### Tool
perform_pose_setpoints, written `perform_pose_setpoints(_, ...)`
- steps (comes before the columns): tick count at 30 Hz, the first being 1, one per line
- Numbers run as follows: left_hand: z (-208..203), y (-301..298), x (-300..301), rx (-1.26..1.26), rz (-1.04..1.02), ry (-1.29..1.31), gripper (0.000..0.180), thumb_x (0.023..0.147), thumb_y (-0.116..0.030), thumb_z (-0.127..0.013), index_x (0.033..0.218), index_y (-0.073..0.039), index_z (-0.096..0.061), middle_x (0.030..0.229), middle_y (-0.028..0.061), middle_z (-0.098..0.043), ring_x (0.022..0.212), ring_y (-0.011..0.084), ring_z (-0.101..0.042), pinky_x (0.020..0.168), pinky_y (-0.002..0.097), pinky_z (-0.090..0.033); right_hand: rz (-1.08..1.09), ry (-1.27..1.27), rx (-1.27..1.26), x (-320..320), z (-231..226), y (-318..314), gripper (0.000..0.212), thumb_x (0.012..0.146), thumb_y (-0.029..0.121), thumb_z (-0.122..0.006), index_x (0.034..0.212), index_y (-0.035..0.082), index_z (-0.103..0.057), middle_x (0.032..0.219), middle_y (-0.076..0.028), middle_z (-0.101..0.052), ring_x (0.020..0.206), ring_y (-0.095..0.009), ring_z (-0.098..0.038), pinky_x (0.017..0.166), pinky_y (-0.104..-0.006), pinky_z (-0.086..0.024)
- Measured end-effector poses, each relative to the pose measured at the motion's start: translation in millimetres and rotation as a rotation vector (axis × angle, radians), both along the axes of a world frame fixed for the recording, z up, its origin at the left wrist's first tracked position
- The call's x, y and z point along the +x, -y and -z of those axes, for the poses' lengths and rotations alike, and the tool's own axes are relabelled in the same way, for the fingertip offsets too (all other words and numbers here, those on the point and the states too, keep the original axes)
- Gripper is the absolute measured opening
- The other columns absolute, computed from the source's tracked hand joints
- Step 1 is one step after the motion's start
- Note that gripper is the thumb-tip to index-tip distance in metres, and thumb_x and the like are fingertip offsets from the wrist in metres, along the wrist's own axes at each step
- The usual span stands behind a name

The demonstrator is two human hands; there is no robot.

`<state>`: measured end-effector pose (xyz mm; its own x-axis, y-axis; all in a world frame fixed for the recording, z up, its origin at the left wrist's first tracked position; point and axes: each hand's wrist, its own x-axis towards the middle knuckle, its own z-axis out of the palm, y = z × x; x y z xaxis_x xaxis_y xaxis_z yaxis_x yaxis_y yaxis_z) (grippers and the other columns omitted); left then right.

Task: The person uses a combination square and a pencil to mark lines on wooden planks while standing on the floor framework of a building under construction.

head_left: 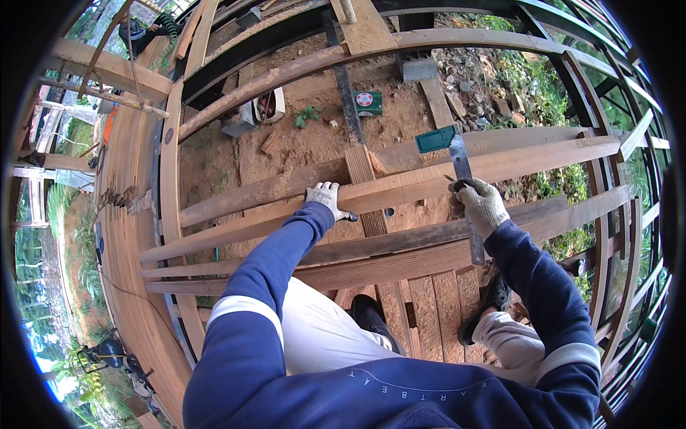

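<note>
My left hand (325, 199), in a pale glove with dark parts, grips a long wooden beam (421, 184), fingers over its top and thumb on the near side. My right hand (480, 206), in a knitted glove, is closed on the metal blade of a try square (461, 159). The square's green handle (434, 140) points up and left, past the beam's far side. Its blade runs down below the hand towards a nearer beam (400, 261). A thin pointed dark stick (449, 178), perhaps a pencil, pokes out by the right fingers.
More beams span the open frame, with bare soil beneath. Below lie a green box (369, 104), a white container (270, 106) and grey blocks (419, 69). Stacked planks (128, 171) line the left. My shoes stand by floor slats (436, 314). Another person (136, 30) is at the far left.
</note>
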<state>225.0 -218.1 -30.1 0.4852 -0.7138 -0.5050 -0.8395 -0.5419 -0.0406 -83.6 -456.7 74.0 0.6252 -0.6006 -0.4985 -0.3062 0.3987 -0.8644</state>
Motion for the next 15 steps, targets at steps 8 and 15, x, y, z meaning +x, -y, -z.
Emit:
perform_pose_setpoints(8, 17.7, 9.8, -1.1, -0.008, -0.039, 0.206, 0.104, 0.069, -0.077, -0.078, 0.143, -0.01, -0.049, 0.139, 0.0094, -0.051, 0.135, 0.0291, -0.045, 0.109, 0.0504, -0.04, 0.021, 0.06, 0.211, 37.3, 27.9, -32.9, 0.018, 0.099, 0.014, -0.056, 0.102, 0.001, -0.068, 0.079, -0.007, -0.066, 0.063, -0.015, -0.063, 0.061, -0.0303, -0.053)
perform_pose_setpoints(15, 22.5, 12.8, 2.4, 0.084, 0.043, 0.165, 0.096, 0.079, -0.067, -0.076, 0.149, -0.012, -0.042, 0.143, 0.0105, -0.048, 0.135, 0.031, -0.045, 0.112, 0.0493, -0.039, -0.088, 0.095, 0.443, 69.1, 47.4, -67.6, 0.019, 0.097, 0.012, -0.055, 0.103, 0.0, -0.069, 0.08, -0.008, -0.069, 0.065, -0.017, -0.065, 0.062, -0.0326, -0.055)
